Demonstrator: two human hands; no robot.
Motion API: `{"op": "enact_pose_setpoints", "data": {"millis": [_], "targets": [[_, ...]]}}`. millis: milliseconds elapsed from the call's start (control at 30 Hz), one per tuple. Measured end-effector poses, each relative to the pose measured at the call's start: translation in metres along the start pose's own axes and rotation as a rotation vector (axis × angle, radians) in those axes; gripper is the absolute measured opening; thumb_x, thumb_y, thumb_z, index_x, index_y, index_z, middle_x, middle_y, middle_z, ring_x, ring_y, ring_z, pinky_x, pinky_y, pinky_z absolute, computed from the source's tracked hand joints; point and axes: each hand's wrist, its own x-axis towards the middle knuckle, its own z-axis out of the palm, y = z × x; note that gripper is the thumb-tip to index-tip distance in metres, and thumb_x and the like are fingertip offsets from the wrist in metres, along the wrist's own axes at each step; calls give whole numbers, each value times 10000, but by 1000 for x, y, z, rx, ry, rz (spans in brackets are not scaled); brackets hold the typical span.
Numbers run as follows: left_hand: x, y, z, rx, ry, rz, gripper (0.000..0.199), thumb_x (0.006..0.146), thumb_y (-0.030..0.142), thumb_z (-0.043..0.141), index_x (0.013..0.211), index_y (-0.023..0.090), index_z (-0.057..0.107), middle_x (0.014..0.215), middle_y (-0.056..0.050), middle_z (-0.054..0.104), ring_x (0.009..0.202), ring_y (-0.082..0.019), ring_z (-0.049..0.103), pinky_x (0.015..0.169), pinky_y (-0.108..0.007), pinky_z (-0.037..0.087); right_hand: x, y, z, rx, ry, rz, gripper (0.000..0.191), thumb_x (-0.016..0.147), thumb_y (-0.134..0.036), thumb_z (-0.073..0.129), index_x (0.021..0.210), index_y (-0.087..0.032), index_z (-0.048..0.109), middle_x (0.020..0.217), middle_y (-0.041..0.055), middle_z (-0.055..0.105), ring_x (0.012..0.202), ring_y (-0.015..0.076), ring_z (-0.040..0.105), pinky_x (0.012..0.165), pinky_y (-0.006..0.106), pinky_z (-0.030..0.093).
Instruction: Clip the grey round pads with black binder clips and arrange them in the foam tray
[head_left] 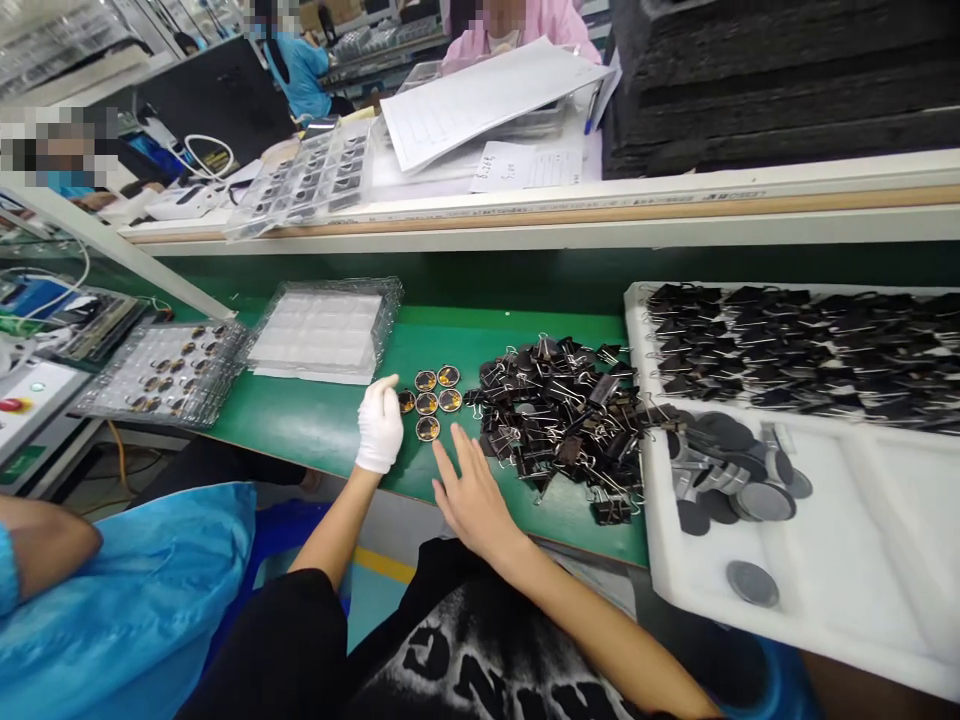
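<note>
My left hand (381,428), in a white glove, rests on the green bench with loosely bent fingers. It touches or partly covers a round dark disc with a gold pattern (406,401), at the left of a small cluster of such discs (427,403). Bare and with its fingers spread, my right hand (476,495) lies just below the cluster, near the lowest disc (427,429); nothing is seen in it. Right of the cluster is a heap of black binder clips (562,400) with silver wire handles.
A white foam tray (847,520) at right holds rows of black clips (787,345) and loose dark discs (752,583). Clear plastic trays (322,325) stand at left, beside a stack with discs (169,370). A shelf edge (525,215) crosses behind. A co-worker's blue sleeve (135,600) is close left.
</note>
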Motion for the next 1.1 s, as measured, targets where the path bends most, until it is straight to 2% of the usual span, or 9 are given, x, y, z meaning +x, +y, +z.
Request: {"op": "enact_pose_setpoints", "data": {"millis": [67,167,300,467,533,633,733,933,1100], "targets": [[1,11,-8,61,-69,55,391,972,472,487,1189,207,676,1221,-135,676,1204,-275,614,1072,-468,455,-21,2,-10,23,5,-119,509,975,-133,496,1481,-87,491,1588,282,400,1532,362,325,1197,559,418],[5,35,-12,257,-232,163,577,715,582,783,1174,241,706,1337,-151,610,1290,-379,522,1102,-555,360,-44,4,-24,55,56,-242,486,922,-83,528,1406,-92,567,1476,246,543,1456,335,454,1176,524,463],[19,59,-2,391,-346,177,573,668,632,802,1065,225,736,1305,-154,610,1256,-397,498,1115,-586,277,-55,6,-49,89,150,-304,403,918,-64,527,1304,-104,635,1347,188,654,1331,279,578,1134,482,519],[36,54,11,429,-382,232,525,702,687,751,933,216,739,1198,-134,638,1167,-358,528,1073,-553,305,-80,25,-99,4,313,-327,309,953,-105,524,1220,-127,677,1145,124,740,1152,222,672,1046,437,577],[39,47,12,413,-355,295,529,696,714,740,870,215,728,1156,-123,656,1145,-357,543,1073,-562,302,-101,40,-124,-130,391,-198,313,943,-123,551,1215,-200,687,1070,89,745,1045,209,695,959,416,600],[42,39,11,358,-280,369,520,716,732,717,794,218,698,1071,-113,690,1092,-354,580,1069,-581,302,-135,66,-164,-378,457,276,317,930,-143,583,1214,-236,690,1025,106,721,954,247,682,856,436,573],[45,34,7,304,-197,377,459,751,677,728,791,223,675,1023,-96,713,1039,-340,617,1041,-583,341,-162,89,-192,-509,345,659,265,968,-253,553,1169,-175,706,1034,145,695,951,295,634,850,472,530],[45,54,-2,65,-53,351,345,745,513,798,869,236,635,1103,-96,725,1081,-344,657,963,-554,477,-179,110,-205,-436,-29,802,320,936,-410,608,1147,-201,728,1058,124,624,951,297,607,847,454,494],[16,104,-5,-236,-244,431,371,800,423,748,1104,237,645,1059,-51,761,899,-247,732,854,-412,575,-173,117,-217,-300,-67,808,176,912,-350,621,991,-216,703,942,78,632,922,263,639,796,377,514]]}}
